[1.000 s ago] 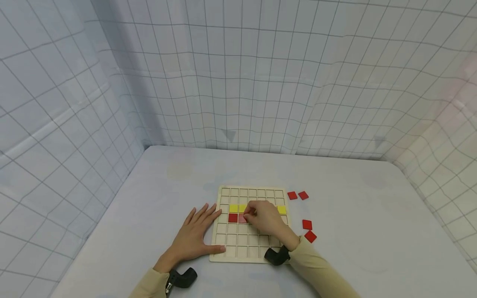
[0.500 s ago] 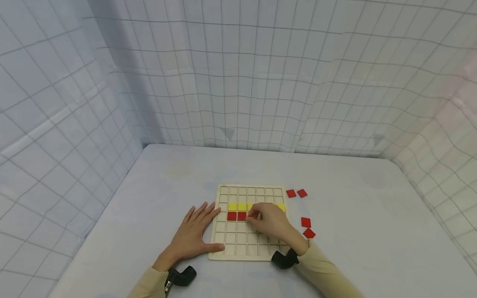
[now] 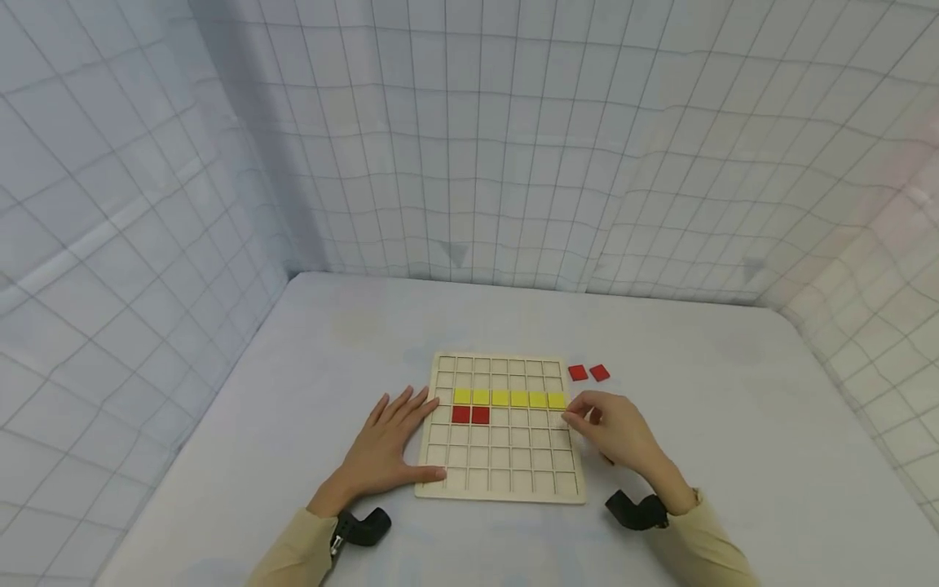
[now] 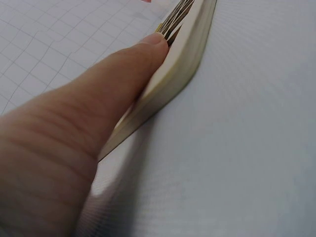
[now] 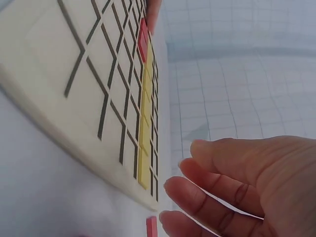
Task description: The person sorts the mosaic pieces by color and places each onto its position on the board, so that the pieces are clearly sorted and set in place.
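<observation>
- Right hand (image 3: 614, 428): at the board's right edge, fingers curved, thumb and forefinger tips close together. No tile shows between them in the head or right wrist view.
- Left hand (image 3: 377, 456): spread at the board's left edge, thumb resting on the rim.
- Board (image 3: 500, 458): flat on the tabletop (image 3: 734, 408) between the hands, divided into seven rows and seven columns of square cells.
- Yellow tiles (image 3: 500, 399): six, filling the third row from the far side except its leftmost cell.
- Seated red tiles (image 3: 480, 416): two, in the fourth row, directly below the two leftmost yellow tiles.
- Loose red tiles (image 3: 578, 372): two, just beside the board's far right corner. What appears to be another tile (image 3: 607, 460) lies mostly hidden under the right hand.
- Step in hand (judged): filling the red row, between one tile and the next.
- Next move (judged): pinch one loose tile by its edges, square it to the grid, and lower it into the cell right of the seated pair. Brace the board with the left hand.
</observation>
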Available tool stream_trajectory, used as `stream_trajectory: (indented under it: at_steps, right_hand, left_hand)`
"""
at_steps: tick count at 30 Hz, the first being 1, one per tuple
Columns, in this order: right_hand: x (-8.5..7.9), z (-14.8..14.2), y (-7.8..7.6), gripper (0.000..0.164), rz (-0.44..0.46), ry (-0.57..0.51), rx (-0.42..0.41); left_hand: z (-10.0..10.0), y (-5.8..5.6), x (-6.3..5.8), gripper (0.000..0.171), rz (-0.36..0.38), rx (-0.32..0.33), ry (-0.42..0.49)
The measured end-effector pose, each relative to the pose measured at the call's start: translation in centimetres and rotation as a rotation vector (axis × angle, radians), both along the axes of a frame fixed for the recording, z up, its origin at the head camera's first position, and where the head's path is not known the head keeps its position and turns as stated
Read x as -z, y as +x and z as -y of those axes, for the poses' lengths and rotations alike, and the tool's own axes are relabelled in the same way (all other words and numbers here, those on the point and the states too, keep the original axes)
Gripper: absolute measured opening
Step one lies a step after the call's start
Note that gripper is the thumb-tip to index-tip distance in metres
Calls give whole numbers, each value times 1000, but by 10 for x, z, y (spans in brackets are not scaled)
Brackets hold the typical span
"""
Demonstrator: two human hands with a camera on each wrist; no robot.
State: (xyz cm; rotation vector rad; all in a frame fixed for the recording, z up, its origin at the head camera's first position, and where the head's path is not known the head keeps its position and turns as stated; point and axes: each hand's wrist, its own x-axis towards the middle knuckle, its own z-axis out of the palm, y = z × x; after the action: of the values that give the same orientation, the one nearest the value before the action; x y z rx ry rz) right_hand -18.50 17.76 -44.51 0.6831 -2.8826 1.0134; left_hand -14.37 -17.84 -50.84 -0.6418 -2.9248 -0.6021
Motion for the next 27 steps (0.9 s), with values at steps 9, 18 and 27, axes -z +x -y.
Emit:
stream_trajectory:
  at_steps: [9,18,27]
  right_hand:
    - [0,-36,-7,5,8,27,40]
    - [7,-62,-4,25,80,63,30]
    - [15,-75,1,37,125,74,-54]
  left_hand:
    - [8,-5,-9,105,-23,-8,-5]
    - [9,0,-6,103,-37,-4,38]
    - [0,1,-5,103,-3,19,34]
